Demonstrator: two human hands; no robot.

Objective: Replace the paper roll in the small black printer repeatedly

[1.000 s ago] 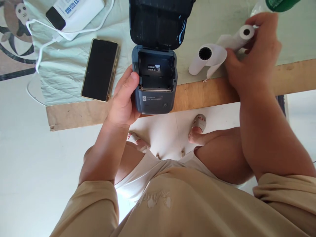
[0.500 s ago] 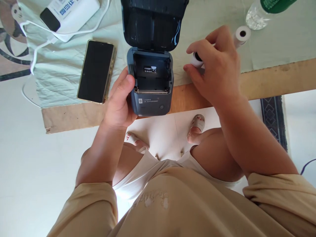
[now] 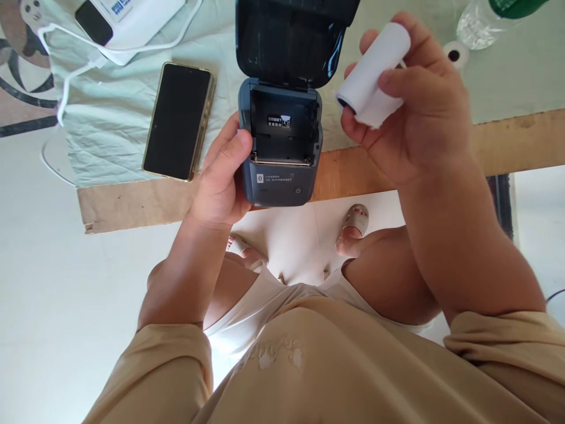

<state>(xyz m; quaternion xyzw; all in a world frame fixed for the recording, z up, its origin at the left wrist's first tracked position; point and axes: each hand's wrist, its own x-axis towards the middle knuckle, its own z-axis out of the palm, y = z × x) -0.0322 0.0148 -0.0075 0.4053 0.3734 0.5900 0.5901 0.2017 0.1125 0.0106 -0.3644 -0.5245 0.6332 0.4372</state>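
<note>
My left hand (image 3: 225, 168) grips the left side of a dark blue-grey portable label printer (image 3: 280, 187), its thumb on the body's edge. The printer's black lid (image 3: 289, 44) stands swung open, and no roll lies in the compartment (image 3: 282, 138). In my right hand (image 3: 424, 94), to the right of the printer, is a white paper roll (image 3: 375, 68), tilted, with its dark core end toward the lower left. A loose flap of paper hangs from the roll under my thumb. Part of the roll is hidden by my fingers.
A second paper roll (image 3: 455, 55) stands behind my right hand, near a clear bottle with a green label (image 3: 479, 26). Left of the printer lies a smartphone (image 3: 177, 121). Farther back are a white box-shaped device (image 3: 132, 26) and a white cable (image 3: 66, 94). The wooden table edge (image 3: 132, 209) runs in front.
My right hand has lifted the paper roll off the table and turned it, so its side and loose flap show. The printer has shifted slightly right in the view.
</note>
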